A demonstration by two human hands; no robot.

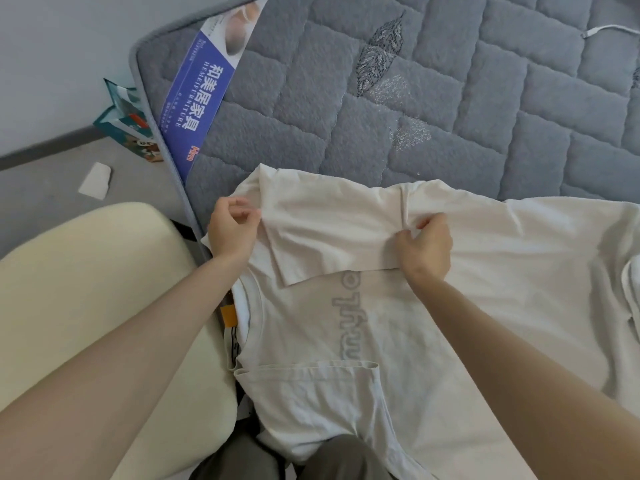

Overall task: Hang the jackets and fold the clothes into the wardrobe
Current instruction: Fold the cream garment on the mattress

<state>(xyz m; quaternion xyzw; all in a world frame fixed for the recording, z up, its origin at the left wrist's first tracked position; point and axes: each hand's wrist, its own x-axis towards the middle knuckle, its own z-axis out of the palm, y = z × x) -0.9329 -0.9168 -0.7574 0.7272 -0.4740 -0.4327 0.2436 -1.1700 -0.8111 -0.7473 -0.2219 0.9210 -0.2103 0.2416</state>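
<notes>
The quilted mattress [433, 98] looks grippy, so I judge the shirt [398, 341], spread flat on it with its collar at the bed edge, could drag and bunch as I fold. The folded-over flap [329, 233] sits crooked, and an uneven pull would skew it. My left hand [230, 232] pinches its outer corner and my right hand [425, 249] pinches its inner edge.

The left forearm [121, 341] and right forearm [512, 348] are bare as far as the picture's edge, and so are the left hand [231, 233] and the right hand [425, 249]. The legs wear dark grey-olive trousers [346, 459] of soft, slightly creased cloth.
</notes>
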